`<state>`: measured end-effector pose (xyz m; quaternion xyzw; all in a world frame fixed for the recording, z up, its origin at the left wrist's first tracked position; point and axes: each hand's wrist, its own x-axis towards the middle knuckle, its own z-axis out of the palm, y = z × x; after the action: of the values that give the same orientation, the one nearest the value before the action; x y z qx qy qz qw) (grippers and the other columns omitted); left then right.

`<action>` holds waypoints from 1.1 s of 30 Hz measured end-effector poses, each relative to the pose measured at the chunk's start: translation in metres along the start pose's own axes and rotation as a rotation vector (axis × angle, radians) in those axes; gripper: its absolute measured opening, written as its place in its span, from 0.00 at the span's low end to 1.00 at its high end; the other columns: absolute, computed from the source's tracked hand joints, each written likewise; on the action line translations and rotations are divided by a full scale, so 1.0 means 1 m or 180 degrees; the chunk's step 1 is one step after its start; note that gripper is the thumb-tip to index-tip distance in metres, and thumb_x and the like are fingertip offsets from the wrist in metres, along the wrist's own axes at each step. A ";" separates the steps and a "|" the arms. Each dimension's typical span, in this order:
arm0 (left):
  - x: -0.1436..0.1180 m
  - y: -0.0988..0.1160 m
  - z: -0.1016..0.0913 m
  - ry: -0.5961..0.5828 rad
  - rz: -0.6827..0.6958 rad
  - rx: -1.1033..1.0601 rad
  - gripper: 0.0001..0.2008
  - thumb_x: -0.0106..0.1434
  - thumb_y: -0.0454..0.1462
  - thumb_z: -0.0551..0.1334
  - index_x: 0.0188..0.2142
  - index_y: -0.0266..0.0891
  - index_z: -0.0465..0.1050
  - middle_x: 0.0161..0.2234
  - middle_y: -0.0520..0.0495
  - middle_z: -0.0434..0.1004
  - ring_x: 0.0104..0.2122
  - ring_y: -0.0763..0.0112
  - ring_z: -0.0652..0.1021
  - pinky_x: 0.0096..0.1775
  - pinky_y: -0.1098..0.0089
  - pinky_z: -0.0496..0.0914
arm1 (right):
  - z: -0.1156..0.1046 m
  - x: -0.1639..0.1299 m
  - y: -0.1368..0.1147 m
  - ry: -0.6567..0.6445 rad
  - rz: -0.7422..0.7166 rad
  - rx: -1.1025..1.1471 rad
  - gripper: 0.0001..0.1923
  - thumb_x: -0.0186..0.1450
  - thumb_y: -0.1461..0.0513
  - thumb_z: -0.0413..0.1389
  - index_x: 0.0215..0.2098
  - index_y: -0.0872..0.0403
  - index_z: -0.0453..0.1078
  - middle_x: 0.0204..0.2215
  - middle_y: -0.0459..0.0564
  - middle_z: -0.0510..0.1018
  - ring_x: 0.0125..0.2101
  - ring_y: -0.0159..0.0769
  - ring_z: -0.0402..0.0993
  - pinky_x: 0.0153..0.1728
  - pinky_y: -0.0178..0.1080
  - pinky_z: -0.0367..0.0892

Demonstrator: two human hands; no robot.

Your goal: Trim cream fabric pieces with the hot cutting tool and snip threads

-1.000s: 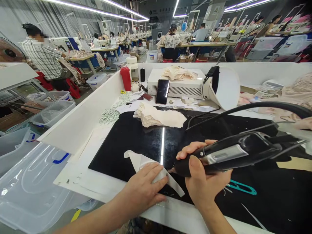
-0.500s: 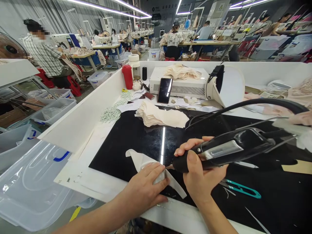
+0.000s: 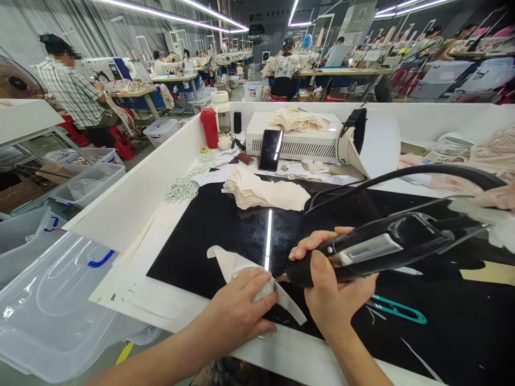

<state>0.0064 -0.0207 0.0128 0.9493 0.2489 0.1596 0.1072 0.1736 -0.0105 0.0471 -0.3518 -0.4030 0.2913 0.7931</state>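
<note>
My left hand (image 3: pixel 243 303) presses on a piece of cream fabric (image 3: pixel 229 262) on the black work surface, its fingers bent over the cloth. One pointed end of the fabric sticks out to the upper left and a narrow strip to the lower right. My right hand (image 3: pixel 336 284) is wrapped around a black corded handheld tool (image 3: pixel 402 241) with a thin metal tip. That tip is at the fabric's edge, right beside my left fingertips. Whether it touches the cloth, I cannot tell. Teal-handled thread snips (image 3: pixel 402 310) lie to the right of my right hand.
A stack of cream fabric pieces (image 3: pixel 265 192) lies farther back. Behind it stand a phone (image 3: pixel 271 150), a vented white box (image 3: pixel 292 140) and a red cup (image 3: pixel 209 128). The tool's black cable (image 3: pixel 422 170) arches over the right side. A low white wall (image 3: pixel 148 187) borders the left.
My right hand and the tool have shifted very slightly to the right, the tip drawing a little away from my left fingertips. My left hand and the fabric stay nearly still.
</note>
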 end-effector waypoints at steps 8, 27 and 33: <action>-0.009 -0.025 -0.012 -0.0131 -0.0017 0.0153 0.18 0.70 0.26 0.51 0.57 0.34 0.68 0.58 0.38 0.71 0.59 0.58 0.71 0.59 0.54 0.69 | -0.004 0.021 0.006 0.0051 -0.0182 -0.0186 0.21 0.60 0.67 0.63 0.48 0.48 0.63 0.30 0.39 0.76 0.23 0.31 0.73 0.28 0.41 0.72; 0.005 0.003 -0.012 -0.0380 -0.0593 0.1119 0.14 0.70 0.40 0.61 0.52 0.36 0.68 0.39 0.46 0.74 0.36 0.62 0.75 0.36 0.64 0.70 | -0.026 -0.004 -0.024 -0.0205 0.0167 0.0146 0.18 0.63 0.62 0.63 0.49 0.46 0.65 0.31 0.42 0.73 0.26 0.33 0.71 0.29 0.41 0.70; 0.006 0.005 -0.012 -0.0323 -0.0530 0.1181 0.15 0.68 0.39 0.63 0.51 0.34 0.68 0.37 0.46 0.74 0.36 0.62 0.75 0.35 0.64 0.70 | -0.026 -0.005 -0.018 -0.0177 0.0150 0.0130 0.19 0.63 0.62 0.64 0.49 0.46 0.65 0.31 0.42 0.73 0.27 0.33 0.72 0.30 0.42 0.70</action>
<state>0.0091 -0.0207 0.0273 0.9357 0.3460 0.0536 -0.0443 0.1961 -0.0330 0.0482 -0.3367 -0.4105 0.3277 0.7815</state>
